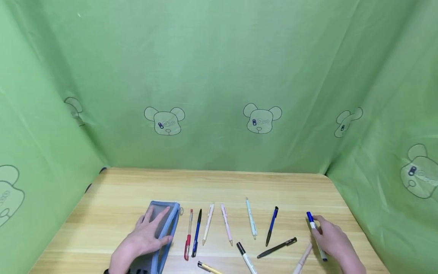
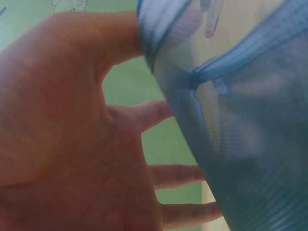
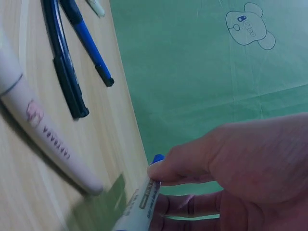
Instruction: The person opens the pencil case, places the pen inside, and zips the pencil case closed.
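Note:
My left hand (image 1: pixel 145 234) lies over a blue mesh zip pencil case (image 1: pixel 155 263) at the left, its fingers straight and spread. In the left wrist view the thumb overlaps the zip edge of the pencil case (image 2: pixel 260 125), and the fingertips are hidden by its mesh. At the right, my right hand (image 1: pixel 332 238) pinches a white marker with a blue cap (image 1: pixel 310 217) between thumb and fingers. The right wrist view shows the thumb on the barrel of this marker (image 3: pixel 142 204). A pale pink pen with printed lettering (image 3: pixel 53 130) lies beside it.
Between the hands lie a red gel pen (image 1: pixel 188 241), a blue pen (image 1: pixel 196 234), a cream pen (image 1: pixel 208 224), a lilac pen (image 1: pixel 226 224), a light-blue pen (image 1: pixel 251 219), a dark-blue pen (image 1: pixel 272 224), a black pen (image 1: pixel 277 247), a black-capped marker (image 1: pixel 245 257) and a yellow pen (image 1: pixel 208 268).

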### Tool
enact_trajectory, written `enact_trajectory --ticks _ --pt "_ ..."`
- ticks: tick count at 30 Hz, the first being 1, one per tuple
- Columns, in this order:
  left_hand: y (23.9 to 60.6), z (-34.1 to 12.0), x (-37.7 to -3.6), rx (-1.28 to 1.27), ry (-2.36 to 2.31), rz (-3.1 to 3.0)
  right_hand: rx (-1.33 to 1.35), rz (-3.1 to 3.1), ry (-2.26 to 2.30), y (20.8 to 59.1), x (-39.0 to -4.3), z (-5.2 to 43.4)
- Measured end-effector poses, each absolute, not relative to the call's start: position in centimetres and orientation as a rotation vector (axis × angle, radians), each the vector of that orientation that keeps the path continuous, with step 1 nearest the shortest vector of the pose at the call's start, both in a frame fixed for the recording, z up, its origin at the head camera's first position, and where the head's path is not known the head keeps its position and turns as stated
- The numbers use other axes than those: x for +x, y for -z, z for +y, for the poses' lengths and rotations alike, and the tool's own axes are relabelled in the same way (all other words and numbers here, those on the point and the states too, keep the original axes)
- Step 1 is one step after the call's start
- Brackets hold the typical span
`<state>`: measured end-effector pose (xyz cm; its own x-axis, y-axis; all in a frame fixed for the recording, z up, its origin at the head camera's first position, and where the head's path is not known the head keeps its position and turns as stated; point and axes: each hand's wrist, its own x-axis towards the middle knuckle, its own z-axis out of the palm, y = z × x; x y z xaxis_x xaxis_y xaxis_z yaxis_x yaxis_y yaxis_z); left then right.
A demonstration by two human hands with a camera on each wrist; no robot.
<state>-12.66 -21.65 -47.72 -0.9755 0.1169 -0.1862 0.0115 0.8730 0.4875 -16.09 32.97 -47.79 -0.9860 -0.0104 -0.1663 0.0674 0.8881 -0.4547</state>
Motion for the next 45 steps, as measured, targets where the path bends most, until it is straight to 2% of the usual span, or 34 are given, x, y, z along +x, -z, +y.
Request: enact_trajectory --ticks 16,30,45 --pt "47.4 -21.6 -12.7 0.104 -0.818 2.784 -0.028 3.005 0.703 46.1 -15.3 30.4" --pt "47.5 -21.5 -12.8 0.198 -0.869 2.806 -0.146 3.158 0.793 45.1 -15.2 24.5" --pt "47.6 -21.2 -13.2 0.208 -0.845 2.845 -0.162 3.158 0.924 46.5 -16.0 19.5"
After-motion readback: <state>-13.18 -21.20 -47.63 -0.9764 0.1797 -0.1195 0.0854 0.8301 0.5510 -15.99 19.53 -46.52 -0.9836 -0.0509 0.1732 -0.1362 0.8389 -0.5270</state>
